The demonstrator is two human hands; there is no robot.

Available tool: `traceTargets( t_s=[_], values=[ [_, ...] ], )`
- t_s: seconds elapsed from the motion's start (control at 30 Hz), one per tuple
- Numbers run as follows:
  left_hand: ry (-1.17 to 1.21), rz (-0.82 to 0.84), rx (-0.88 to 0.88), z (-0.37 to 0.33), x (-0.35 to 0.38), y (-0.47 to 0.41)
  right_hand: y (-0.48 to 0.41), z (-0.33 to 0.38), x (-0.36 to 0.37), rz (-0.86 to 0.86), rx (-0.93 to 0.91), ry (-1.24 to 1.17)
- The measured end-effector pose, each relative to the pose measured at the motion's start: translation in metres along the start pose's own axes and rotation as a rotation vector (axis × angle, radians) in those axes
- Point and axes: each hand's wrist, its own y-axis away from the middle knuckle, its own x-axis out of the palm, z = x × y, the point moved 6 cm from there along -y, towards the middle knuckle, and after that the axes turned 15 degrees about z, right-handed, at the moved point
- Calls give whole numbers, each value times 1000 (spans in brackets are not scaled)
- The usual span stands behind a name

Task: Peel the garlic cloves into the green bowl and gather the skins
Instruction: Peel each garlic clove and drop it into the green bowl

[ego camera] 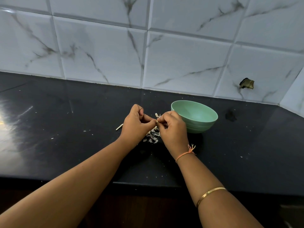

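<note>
a: where's the clove right now?
b: pinched between both sets of fingertips. the left hand (136, 124) has thumb and forefinger curled onto one end of the garlic clove (157, 121), and the right hand (172, 127) nips the other end. only a sliver shows, so i can't tell how much skin is on it.
a: and the green bowl (201, 127)?
b: just beyond the right knuckles, on the side away from the left fingers. it's very near, though not touching as far as i can see. the part of its inside that shows has no clove in it.
a: so how should the peeling go?
b: my guess is to hold steady with the left pinch, catch the papery edge with the right thumbnail and draw it away from the left fingers in strips. a small twist between the pads should loosen a tight skin. don't squeeze hard, because it's small and could shoot out.
a: where do the bits fall?
b: straight below the fingertips is a heap of skins (152, 139) on the dark counter (65, 137), partly hidden by both hands. working above it should land new flakes on the pile. one flake (157, 115) shows just past the fingertips, attached or loose i can't tell. a pale stalk (119, 127) lies on the outer side of the left hand. both will want sweeping in.
a: then the bare clove?
b: a short reach past the right fingers and into the bowl.
</note>
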Motion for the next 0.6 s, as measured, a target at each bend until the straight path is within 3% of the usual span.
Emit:
traceTargets(
  t_s=[0.13,0.37,0.6],
  values=[
    [-21,-18,-9,0,0,0,1,-3,0,5,60,-124],
    [-76,-129,-52,2,-9,1,4,-10,3,65,244,-542],
    [-113,-160,-82,5,-11,0,5,-5,2,72,274,-741]
  ],
)
